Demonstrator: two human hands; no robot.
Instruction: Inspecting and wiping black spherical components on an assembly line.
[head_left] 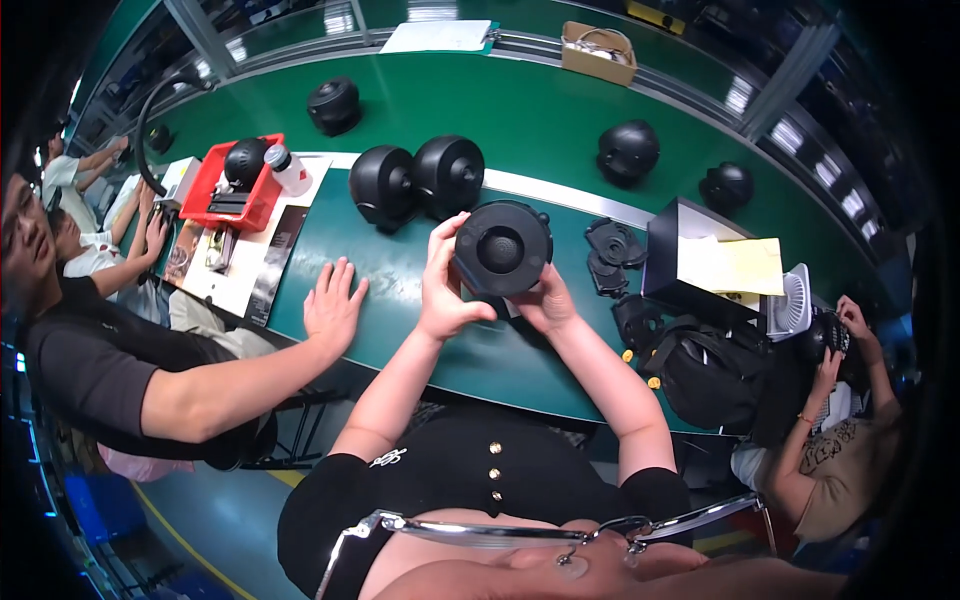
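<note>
Above the green work table (390,300), I hold a black round plastic housing (503,248) with a recessed ringed centre facing up. My left hand (440,285) grips its left side, thumb stretched out below the rim. At the lower right, my right hand (546,303) supports it, its fingers partly hidden beneath. Two black ball-shaped units stand together just beyond: a left one (382,186) and a right one (449,176). Several flat black moulded parts (613,250) lie to the right of my hands.
A co-worker's hand (335,308) rests flat on the table at left. Beyond it are a red bin (222,210) and a bottle (290,172). At right stand a black box (662,240) with yellow paper and a black bag (700,370). More black units (628,153) sit on the far conveyor.
</note>
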